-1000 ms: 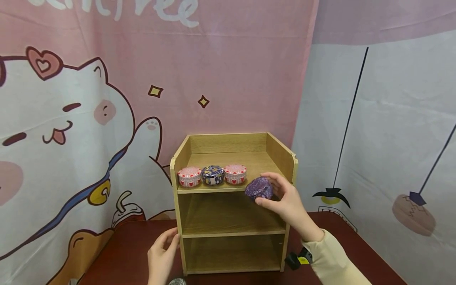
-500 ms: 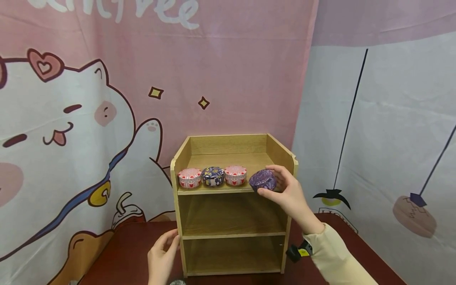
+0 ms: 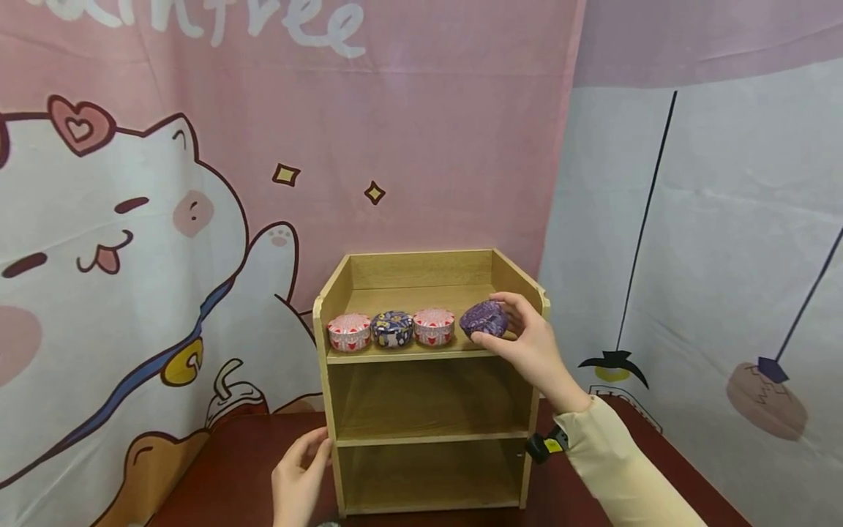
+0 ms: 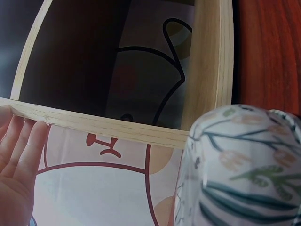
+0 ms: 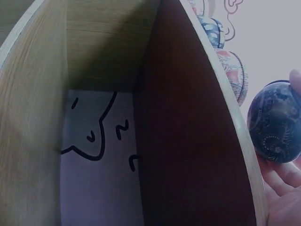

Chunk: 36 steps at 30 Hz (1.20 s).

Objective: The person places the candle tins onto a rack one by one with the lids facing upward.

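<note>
My right hand (image 3: 530,347) pinches a round purple patterned tin (image 3: 484,320), slightly tilted, over the front of the top shelf's right part. In the right wrist view the tin (image 5: 277,121) sits between thumb and fingers, beside the top board. To its left a row lines the front of that shelf: a pink-and-red tin (image 3: 434,327), a dark blue floral tin (image 3: 392,329) and another pink tin (image 3: 350,333). My left hand (image 3: 299,476) rests its fingertips against the left side panel of the wooden shelf unit (image 3: 431,441); the left wrist view shows its fingers (image 4: 29,147) extended to the panel's edge.
The shelf unit stands on a dark red table (image 3: 244,468), with two lower compartments below the top shelf. Near my left wrist a white tin with a leaf pattern (image 4: 244,169) stands close to the unit. A printed pink curtain (image 3: 448,146) hangs behind.
My right hand has raised the purple tin from in front of the shelf edge to over the top shelf, and levelled it somewhat. The left hand stays at the side panel.
</note>
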{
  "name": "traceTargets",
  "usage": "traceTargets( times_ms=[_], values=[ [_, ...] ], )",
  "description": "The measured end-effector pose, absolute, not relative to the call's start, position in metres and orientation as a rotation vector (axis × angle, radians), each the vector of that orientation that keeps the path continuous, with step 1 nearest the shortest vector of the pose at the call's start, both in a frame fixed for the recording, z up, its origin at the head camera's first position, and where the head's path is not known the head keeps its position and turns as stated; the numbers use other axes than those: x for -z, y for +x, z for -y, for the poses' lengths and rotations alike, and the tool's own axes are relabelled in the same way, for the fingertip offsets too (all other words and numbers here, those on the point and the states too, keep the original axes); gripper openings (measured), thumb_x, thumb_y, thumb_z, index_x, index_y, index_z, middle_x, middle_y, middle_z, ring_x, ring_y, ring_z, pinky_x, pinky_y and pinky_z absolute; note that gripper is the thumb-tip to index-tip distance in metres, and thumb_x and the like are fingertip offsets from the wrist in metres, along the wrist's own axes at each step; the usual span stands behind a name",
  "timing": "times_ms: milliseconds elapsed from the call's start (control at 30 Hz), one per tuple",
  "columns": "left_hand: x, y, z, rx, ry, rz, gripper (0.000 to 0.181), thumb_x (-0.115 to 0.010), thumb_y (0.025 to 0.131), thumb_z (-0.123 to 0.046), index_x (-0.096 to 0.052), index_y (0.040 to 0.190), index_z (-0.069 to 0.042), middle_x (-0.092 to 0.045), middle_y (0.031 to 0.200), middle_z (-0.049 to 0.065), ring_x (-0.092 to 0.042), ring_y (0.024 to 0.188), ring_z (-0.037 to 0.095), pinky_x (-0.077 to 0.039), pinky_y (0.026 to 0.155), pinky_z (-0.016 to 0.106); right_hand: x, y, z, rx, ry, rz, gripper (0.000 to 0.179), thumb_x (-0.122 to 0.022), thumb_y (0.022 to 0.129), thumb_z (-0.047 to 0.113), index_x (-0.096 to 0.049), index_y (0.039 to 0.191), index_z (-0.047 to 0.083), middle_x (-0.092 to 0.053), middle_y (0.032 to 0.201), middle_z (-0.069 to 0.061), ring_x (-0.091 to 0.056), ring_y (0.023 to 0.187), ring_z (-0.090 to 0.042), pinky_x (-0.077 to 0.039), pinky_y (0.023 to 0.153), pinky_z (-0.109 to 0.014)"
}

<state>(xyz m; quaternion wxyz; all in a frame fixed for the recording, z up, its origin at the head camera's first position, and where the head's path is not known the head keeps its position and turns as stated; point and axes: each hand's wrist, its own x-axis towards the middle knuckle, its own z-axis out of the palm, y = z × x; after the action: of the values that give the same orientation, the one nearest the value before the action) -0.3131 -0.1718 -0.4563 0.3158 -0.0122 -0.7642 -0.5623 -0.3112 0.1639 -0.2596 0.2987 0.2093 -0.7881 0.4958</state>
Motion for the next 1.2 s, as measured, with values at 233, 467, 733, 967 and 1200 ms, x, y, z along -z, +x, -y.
traceTargets(
  times_ms=[233, 467, 733, 967, 1200],
  values=[
    [0.455, -0.312, 0.172, 1.496, -0.013, 2.032, 0.017, -0.072, 0.089, -0.009, -0.073, 0.105, -0.008, -0.071, 0.093, 0.008, -0.067, 0.074, 0.013, -0.058, 0.061, 0.025, 0.253, -0.302, -0.158, -1.282, 0.513, 2.123, 0.057, -0.08, 0.079, 0.004, -0.051, 0.128, -0.001, -0.064, 0.114, -0.02, -0.062, 0.104, -0.029, -0.051, 0.093, -0.033],
    [0.455, -0.312, 0.172, 1.49, -0.028, 2.029, 0.016, -0.072, 0.088, -0.007, -0.073, 0.105, -0.007, -0.071, 0.092, 0.008, -0.067, 0.072, 0.009, -0.058, 0.06, 0.023, 0.264, -0.321, -0.166, -1.277, 0.496, 2.127, 0.063, -0.083, 0.078, 0.015, -0.051, 0.131, 0.005, -0.064, 0.114, -0.015, -0.063, 0.104, -0.026, -0.051, 0.094, -0.039],
    [0.456, -0.313, 0.172, 1.495, -0.026, 2.019, 0.016, -0.072, 0.088, -0.006, -0.073, 0.104, -0.007, -0.071, 0.091, 0.007, -0.066, 0.071, 0.007, -0.057, 0.06, 0.021, 0.263, -0.326, -0.166, -1.216, 0.436, 2.207, 0.065, -0.084, 0.078, 0.025, -0.05, 0.13, 0.007, -0.064, 0.115, -0.015, -0.064, 0.1, -0.028, -0.055, 0.086, -0.043],
    [0.457, -0.313, 0.172, 1.481, -0.032, 2.013, 0.016, -0.072, 0.087, -0.004, -0.073, 0.103, -0.007, -0.071, 0.091, 0.007, -0.066, 0.071, 0.007, -0.057, 0.06, 0.021, 0.261, -0.326, -0.165, -1.138, 0.411, 2.254, 0.066, -0.084, 0.077, 0.027, -0.05, 0.13, 0.007, -0.065, 0.114, -0.014, -0.064, 0.095, -0.025, -0.054, 0.079, -0.039],
    [0.455, -0.312, 0.172, 1.481, -0.026, 2.036, 0.016, -0.071, 0.088, -0.007, -0.073, 0.105, -0.007, -0.071, 0.093, 0.008, -0.067, 0.073, 0.011, -0.057, 0.06, 0.021, 0.257, -0.325, -0.165, -1.069, 0.368, 2.325, 0.067, -0.082, 0.079, 0.031, -0.048, 0.131, 0.006, -0.064, 0.117, -0.015, -0.062, 0.095, -0.026, -0.05, 0.075, -0.037]
  ],
)
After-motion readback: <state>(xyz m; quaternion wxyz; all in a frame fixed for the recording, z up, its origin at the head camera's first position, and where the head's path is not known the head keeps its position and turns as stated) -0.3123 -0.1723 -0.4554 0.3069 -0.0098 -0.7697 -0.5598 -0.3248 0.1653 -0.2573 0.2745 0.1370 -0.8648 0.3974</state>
